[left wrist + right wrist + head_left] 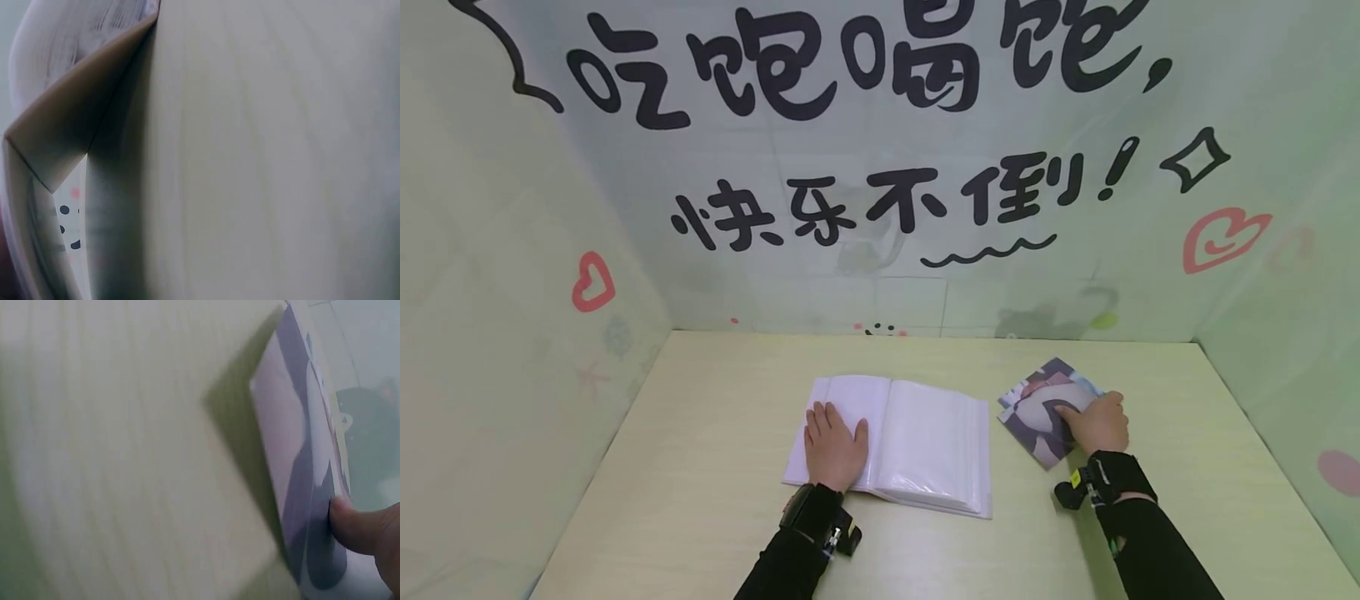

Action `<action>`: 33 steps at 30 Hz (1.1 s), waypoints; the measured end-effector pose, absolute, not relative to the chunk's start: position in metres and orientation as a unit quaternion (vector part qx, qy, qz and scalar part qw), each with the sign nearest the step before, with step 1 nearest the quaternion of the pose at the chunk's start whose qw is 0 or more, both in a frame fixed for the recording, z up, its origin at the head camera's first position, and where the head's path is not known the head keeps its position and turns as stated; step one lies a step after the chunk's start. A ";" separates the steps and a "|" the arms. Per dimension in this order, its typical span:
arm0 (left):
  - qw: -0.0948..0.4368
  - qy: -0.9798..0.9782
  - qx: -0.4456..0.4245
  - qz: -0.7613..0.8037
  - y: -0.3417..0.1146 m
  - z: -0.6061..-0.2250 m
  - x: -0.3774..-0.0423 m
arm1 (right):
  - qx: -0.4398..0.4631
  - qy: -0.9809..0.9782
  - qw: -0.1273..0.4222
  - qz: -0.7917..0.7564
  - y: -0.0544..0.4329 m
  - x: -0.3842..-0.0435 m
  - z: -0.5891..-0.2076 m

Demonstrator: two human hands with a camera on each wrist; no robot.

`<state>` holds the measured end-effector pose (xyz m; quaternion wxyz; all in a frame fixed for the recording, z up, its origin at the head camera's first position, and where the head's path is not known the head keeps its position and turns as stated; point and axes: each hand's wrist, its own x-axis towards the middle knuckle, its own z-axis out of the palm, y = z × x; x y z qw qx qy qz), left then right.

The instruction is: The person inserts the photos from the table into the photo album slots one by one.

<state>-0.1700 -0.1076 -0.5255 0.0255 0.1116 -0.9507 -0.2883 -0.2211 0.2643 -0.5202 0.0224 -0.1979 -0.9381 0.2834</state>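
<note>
An open photo album (936, 442) with white pages and glossy clear sleeves lies on the table. My left hand (835, 450) rests flat on its left page, fingers straight and thumb spread toward the spine. In the left wrist view the album's edge (69, 119) shows at the left, with a dark gap beneath it. To the right of the album, my right hand (1101, 423) pinches a printed picture card (1043, 417) in grey, purple and white. Its thumb (356, 525) presses on the printed face. The card is tilted up and casts a shadow. Another picture card (1056, 371) shows behind it.
The pale wooden table (700, 467) runs back to a printed backdrop (820, 292) with black lettering and hearts. Similar walls (1300, 367) stand on both sides. Each wrist wears a black strap with a small camera (1071, 492).
</note>
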 end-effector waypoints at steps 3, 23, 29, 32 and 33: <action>0.027 -0.949 0.111 -0.294 -0.108 -0.526 -0.170 | -0.197 -0.928 0.029 0.314 0.261 -0.223 -0.517; 0.039 -0.944 0.124 -0.303 -0.108 -0.527 -0.184 | -0.155 -0.811 0.212 0.523 0.228 -0.252 -0.479; 0.015 -0.947 0.140 -0.290 -0.104 -0.521 -0.201 | -0.171 -0.697 0.218 0.662 0.201 -0.269 -0.471; 0.013 -0.949 0.140 -0.283 -0.101 -0.520 -0.205 | -0.197 -0.645 0.162 0.721 0.184 -0.273 -0.467; 0.013 -0.949 0.140 -0.282 -0.101 -0.521 -0.206 | -0.206 -0.630 0.140 0.735 0.179 -0.274 -0.466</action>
